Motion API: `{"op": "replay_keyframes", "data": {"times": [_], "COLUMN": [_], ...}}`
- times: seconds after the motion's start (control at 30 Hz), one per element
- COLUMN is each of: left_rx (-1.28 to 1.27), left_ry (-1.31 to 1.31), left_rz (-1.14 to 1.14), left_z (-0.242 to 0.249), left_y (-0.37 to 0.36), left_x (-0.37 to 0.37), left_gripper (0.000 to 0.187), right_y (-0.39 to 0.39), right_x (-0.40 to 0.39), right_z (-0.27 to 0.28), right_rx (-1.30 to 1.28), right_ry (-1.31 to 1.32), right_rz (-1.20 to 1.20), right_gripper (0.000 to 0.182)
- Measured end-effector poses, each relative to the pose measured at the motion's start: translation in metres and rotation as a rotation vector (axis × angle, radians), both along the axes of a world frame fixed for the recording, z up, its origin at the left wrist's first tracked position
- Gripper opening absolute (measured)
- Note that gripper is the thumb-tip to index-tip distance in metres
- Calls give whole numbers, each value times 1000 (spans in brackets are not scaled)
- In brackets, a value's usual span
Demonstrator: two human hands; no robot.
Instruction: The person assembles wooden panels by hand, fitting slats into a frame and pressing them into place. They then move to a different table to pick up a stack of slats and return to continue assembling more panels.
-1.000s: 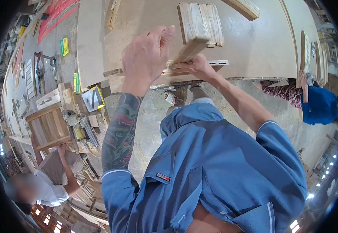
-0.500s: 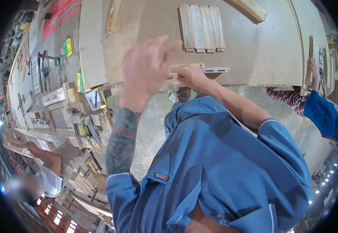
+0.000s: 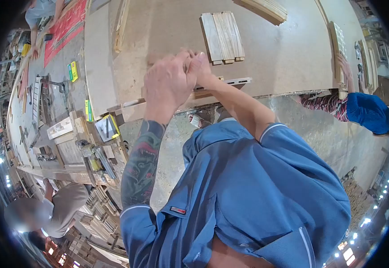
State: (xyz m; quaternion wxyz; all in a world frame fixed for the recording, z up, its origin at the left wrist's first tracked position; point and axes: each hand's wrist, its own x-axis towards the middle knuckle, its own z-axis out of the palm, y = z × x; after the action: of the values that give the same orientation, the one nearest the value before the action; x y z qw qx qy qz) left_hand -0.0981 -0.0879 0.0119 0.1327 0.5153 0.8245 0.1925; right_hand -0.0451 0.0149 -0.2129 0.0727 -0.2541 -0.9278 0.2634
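Worktable (image 3: 288,58), broad and pale, with wearer's two bare hands raised together over near edge. Left hand (image 3: 167,82), below it tattooed forearm, turns its back to view, fingers bent. Right hand (image 3: 205,75) just behind, partly covered by left (fingertips blurred too). Cannot tell how closed either grip is, or whether it holds anything. Slotted strip (image 3: 240,81) lies along table edge, beside right wrist. Slat panel (image 3: 222,37) lies flat just beyond hands, toward right.
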Motion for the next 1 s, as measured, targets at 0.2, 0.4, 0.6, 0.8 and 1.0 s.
{"op": "replay_keyframes", "data": {"times": [0.2,0.4,0.6,0.8,1.0], "left_rx": [-12,-12,2,2,106], "left_ry": [21,-4,-10,-32,-85], "left_rz": [27,18,37,78,98], "left_z": [0,-2,-3,-4,-4], "left_y": [-2,-1,0,0,2], "left_x": [-1,-2,-2,0,1], "left_gripper": [56,57,56,51,43], "right_y": [28,16,15,7,3], "right_x": [52,106,112,106,119], "right_z": [38,58,73,63,57], "right_rx": [-569,-870,-615,-680,-680], "right_ry": [52,340,96,302,155], "right_rz": [-239,-11,34,89,63], "right_gripper": [27,30,31,29,33]}}
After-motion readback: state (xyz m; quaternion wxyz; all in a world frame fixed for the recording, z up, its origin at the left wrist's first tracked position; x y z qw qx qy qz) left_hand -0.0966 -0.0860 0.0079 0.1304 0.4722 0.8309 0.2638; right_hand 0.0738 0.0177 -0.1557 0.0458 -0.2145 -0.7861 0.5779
